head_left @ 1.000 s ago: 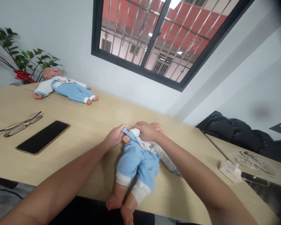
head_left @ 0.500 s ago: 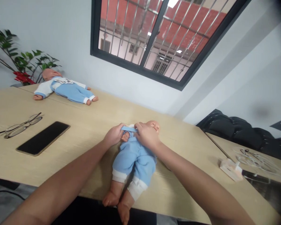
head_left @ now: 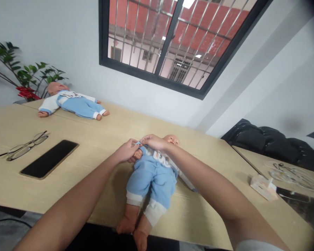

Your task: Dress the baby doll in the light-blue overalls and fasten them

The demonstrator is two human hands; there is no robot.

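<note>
A baby doll [head_left: 151,181] in a white shirt and light blue trousers lies on its back, its feet toward me. My left hand [head_left: 129,150] is closed at the doll's hand and cuff, fingertips pinching a bit of blue cloth edge [head_left: 138,143] of the doll's clothing. Close beside it, my right hand [head_left: 154,142] is bent over the doll's upper body, its fingertips closed on the same blue edge. Printed shirt front [head_left: 165,159] shows below my right wrist. My right hand and forearm cover part of the doll's chest.
A second doll [head_left: 78,104] in matching clothes lies at the back left by a potted plant [head_left: 28,75]. Glasses [head_left: 23,146] and a phone [head_left: 49,158] rest on the left of the table [head_left: 99,139]. A small white box [head_left: 264,187] and cables [head_left: 290,174] are at right.
My right hand has moved left, close to my left hand. The blue strip stretched between them before is now a short pinched bit. The shirt's printed front has come into view.
</note>
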